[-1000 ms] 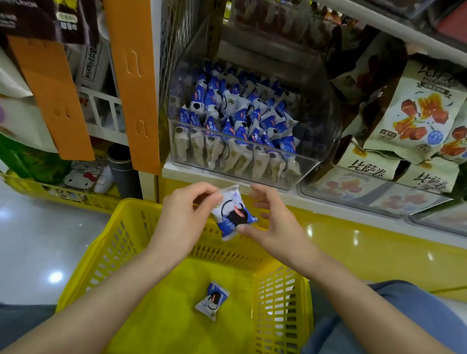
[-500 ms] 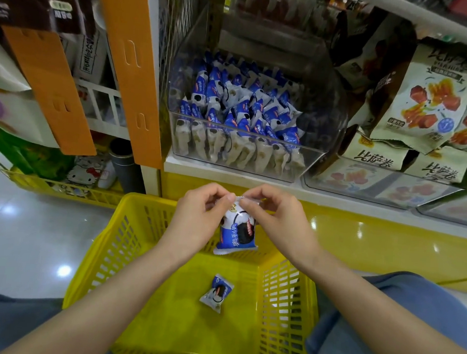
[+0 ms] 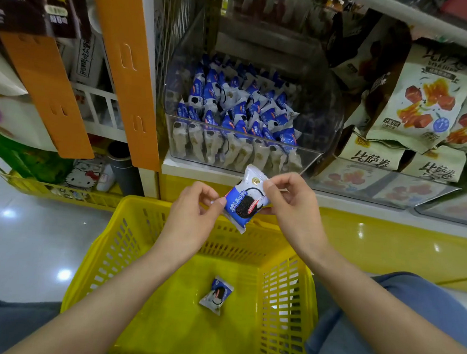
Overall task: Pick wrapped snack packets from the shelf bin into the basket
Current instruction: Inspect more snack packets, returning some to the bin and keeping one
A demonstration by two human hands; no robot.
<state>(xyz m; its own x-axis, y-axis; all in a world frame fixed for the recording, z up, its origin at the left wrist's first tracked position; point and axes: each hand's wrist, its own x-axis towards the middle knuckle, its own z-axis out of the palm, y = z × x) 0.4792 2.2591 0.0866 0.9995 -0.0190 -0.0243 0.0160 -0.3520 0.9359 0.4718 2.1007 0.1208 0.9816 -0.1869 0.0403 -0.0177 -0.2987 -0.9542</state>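
We pinch one blue-and-white snack packet [image 3: 246,199] between our left hand [image 3: 194,215] and right hand [image 3: 290,205], above the yellow basket [image 3: 285,289]; another packet [image 3: 217,295] lies inside it.

A white shelf [image 3: 200,168] holds a clear bin [image 3: 327,114] full of blue and white snack packets [image 3: 239,108]. Just beside it on the right, a second clear bin [image 3: 390,192] holds bigger bags [image 3: 423,101]. Below the shelf is a shiny floor [image 3: 32,233]. A yellow basket [image 3: 288,289] sits low in front of the shelf with 1 packet [image 3: 216,296] lying on its bottom. Another yellow basket [image 3: 62,193] stands on the floor to the left.
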